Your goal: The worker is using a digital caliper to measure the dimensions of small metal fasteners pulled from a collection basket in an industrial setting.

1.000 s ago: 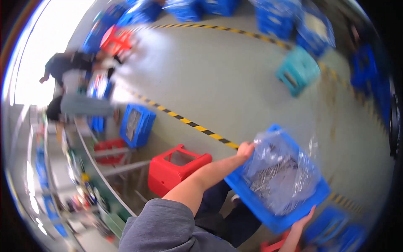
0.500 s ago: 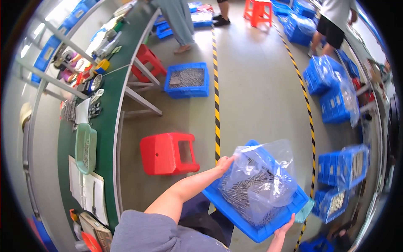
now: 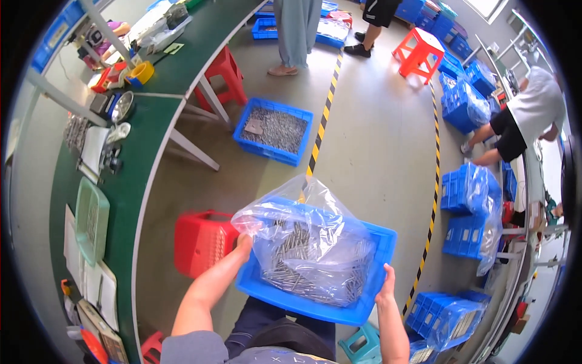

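Between my two hands hangs a blue plastic crate [image 3: 388, 242], carried in front of my body above the floor. A clear plastic bag [image 3: 309, 203] lines it, and its loose top billows over the far side. Inside lie many thin grey metal pins or rods [image 3: 297, 258], partly covered by the film. My left hand [image 3: 244, 247] is closed on the crate's left side, close to the bag's edge. At the right end my right hand [image 3: 386, 284] grips the rim with the thumb on top; its other fingers are mostly hidden.
Another blue crate of small metal parts [image 3: 276, 130] stands on the floor ahead. A red stool [image 3: 203, 242] lies at my left, beside the green workbench [image 3: 130, 200]. Bagged blue crates [image 3: 467, 221] line the right side, where a person [image 3: 533, 109] bends over. Another person [image 3: 297, 36] stands ahead.
The crate has swung left and turned from slanted to nearly square before me. My view has rotated with it. The person at the right now bends down.
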Action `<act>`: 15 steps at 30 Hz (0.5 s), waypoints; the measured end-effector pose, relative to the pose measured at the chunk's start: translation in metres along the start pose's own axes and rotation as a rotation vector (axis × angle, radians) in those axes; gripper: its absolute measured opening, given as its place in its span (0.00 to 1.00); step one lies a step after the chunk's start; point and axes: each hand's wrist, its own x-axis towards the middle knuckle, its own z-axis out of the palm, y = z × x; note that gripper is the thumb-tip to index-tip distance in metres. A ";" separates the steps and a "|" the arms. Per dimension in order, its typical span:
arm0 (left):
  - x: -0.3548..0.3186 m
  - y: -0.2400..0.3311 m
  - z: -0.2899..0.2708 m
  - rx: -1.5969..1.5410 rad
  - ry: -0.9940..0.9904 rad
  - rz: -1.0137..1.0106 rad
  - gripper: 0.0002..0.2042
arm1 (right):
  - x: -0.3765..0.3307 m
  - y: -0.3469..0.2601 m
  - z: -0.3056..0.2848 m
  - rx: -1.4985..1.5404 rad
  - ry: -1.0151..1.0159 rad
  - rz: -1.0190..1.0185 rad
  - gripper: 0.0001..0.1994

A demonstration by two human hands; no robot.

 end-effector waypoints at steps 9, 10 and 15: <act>0.137 0.131 -0.082 0.289 0.213 0.163 0.19 | 0.128 -0.073 0.228 -0.123 -0.224 0.148 0.31; 0.151 0.152 -0.089 0.353 0.225 0.191 0.19 | 0.146 -0.081 0.244 -0.109 -0.269 0.175 0.30; 0.217 0.235 -0.118 0.258 0.228 0.028 0.13 | 0.244 -0.084 0.315 -0.011 -0.160 0.234 0.29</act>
